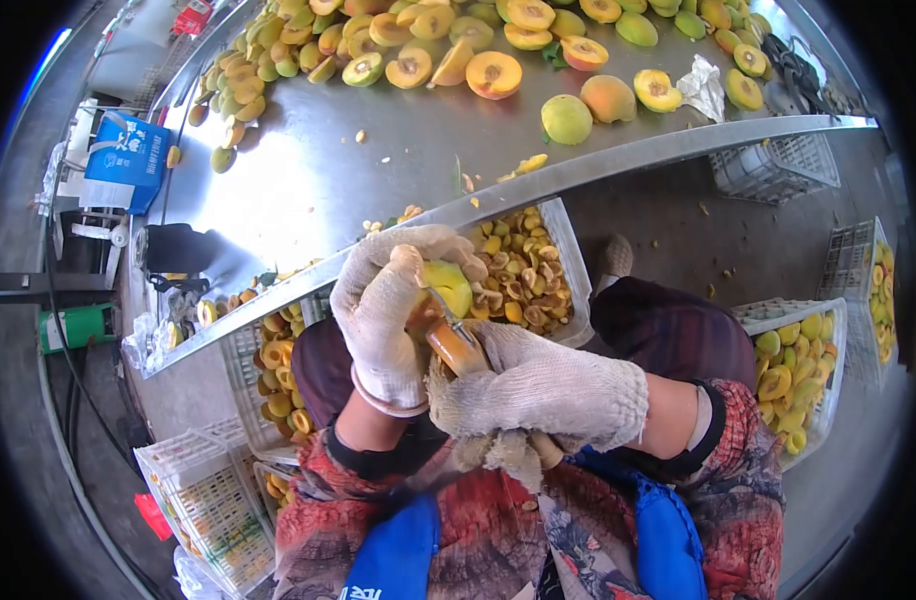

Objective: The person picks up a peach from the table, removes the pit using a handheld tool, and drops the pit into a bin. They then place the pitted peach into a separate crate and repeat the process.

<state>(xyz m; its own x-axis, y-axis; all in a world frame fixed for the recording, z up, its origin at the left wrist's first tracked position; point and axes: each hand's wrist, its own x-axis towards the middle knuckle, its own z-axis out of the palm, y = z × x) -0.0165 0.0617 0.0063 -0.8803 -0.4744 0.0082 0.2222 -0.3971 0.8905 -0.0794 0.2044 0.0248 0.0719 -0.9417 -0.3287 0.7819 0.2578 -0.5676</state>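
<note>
My left hand (383, 310), in a pale knitted glove, is closed around a yellow-green fruit (448, 288) near the middle of the view. My right hand (538, 390), gloved too, grips a tool with an orange-brown handle (456, 345). The tool's metal end meets the fruit between the two hands; its exact shape is partly hidden. Just beyond the hands, below the table edge, a white crate (576, 270) holds many small yellow-brown pieces (523, 270).
A metal table (328, 180) with a raised rim bears heaps of whole and halved fruit (493, 75). Crates of fruit stand at the right (828, 380) and left (243, 385). An empty-looking crate (778, 168) is under the table, and a blue box (128, 160) is at upper left.
</note>
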